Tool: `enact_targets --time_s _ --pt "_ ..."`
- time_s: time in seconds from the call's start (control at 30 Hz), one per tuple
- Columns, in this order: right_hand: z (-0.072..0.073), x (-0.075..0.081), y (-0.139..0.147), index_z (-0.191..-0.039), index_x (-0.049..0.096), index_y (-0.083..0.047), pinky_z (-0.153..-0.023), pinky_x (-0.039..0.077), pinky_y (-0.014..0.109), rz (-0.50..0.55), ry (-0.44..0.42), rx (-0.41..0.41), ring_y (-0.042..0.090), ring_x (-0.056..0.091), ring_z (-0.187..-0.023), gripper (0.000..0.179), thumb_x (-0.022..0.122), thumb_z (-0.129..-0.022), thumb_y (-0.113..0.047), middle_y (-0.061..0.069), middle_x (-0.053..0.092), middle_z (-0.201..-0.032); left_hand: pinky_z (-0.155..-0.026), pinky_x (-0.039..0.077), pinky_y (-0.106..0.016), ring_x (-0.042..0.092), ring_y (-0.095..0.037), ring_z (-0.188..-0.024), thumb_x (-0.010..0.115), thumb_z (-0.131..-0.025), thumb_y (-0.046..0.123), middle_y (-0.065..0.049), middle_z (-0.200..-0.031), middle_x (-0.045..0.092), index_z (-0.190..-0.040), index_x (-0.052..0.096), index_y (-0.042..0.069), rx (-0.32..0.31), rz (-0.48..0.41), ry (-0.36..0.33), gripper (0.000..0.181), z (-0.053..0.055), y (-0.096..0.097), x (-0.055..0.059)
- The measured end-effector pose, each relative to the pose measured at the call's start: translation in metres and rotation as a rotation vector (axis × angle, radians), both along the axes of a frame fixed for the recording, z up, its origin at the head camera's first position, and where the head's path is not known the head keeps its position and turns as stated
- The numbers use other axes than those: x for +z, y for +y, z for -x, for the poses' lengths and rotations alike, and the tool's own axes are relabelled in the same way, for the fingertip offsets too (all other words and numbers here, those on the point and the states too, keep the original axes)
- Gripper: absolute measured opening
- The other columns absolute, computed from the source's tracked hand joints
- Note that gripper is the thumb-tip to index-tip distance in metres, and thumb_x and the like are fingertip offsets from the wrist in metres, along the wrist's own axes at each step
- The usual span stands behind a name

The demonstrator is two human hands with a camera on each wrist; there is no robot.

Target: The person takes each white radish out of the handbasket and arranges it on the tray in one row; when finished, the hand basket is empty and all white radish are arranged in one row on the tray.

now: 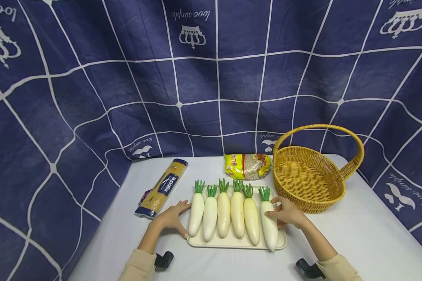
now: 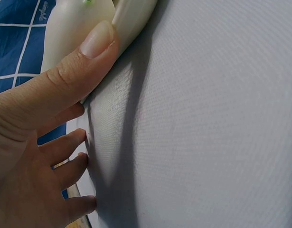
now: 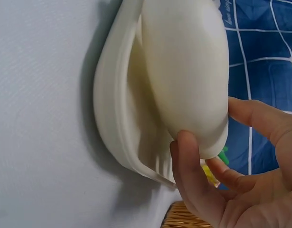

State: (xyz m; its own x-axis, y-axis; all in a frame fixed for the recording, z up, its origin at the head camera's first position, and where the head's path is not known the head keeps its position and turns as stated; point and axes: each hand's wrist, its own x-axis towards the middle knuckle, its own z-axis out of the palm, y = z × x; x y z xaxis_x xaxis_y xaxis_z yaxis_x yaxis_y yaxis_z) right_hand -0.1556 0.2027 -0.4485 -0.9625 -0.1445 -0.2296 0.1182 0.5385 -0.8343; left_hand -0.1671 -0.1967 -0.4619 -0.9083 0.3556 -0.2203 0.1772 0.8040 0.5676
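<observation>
Several white radishes with green tops lie side by side on a cream tray [image 1: 232, 245]. My right hand [image 1: 289, 212] pinches the rightmost white radish [image 1: 269, 226], thumb on its upper face and fingers at its outer side. In the right wrist view that radish [image 3: 188, 71] slants over the tray's rim [image 3: 110, 104]. At the tray's left end my left hand [image 1: 172, 217] is spread, thumb by the front corner, close to the leftmost radish [image 1: 196, 214]. The left wrist view shows the left thumb [image 2: 96, 47] against the pale tray corner and the other fingers loosely bent, holding nothing.
A wicker basket [image 1: 337, 191] with a tall handle stands behind the right hand. Behind the tray lies a yellow-and-clear food bag [image 1: 247, 166]. A long pasta packet [image 1: 163, 189] lies beyond the left hand. A blue checked cloth [image 1: 197, 86] hangs around the white table [image 1: 211, 265].
</observation>
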Motion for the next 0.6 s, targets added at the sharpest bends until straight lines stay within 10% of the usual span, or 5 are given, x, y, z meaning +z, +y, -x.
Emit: enact_targets --time_s 0.6 --pt "0.0028 -0.0072 -0.0031 -0.122 0.043 0.014 -0.054 0.055 0.032 0.034 -0.007 0.052 0.018 0.061 -0.058 0.062 0.072 -0.081 -0.022 0.014 0.060 -0.084 -0.106 0.024 -0.065 0.027 -0.048 -0.134 0.093 -0.043 0.022 -0.023 -0.146 0.035 -0.137 0.048 0.004 0.006 -0.001 -0.002 0.105 -0.0006 0.0001 -0.0018"
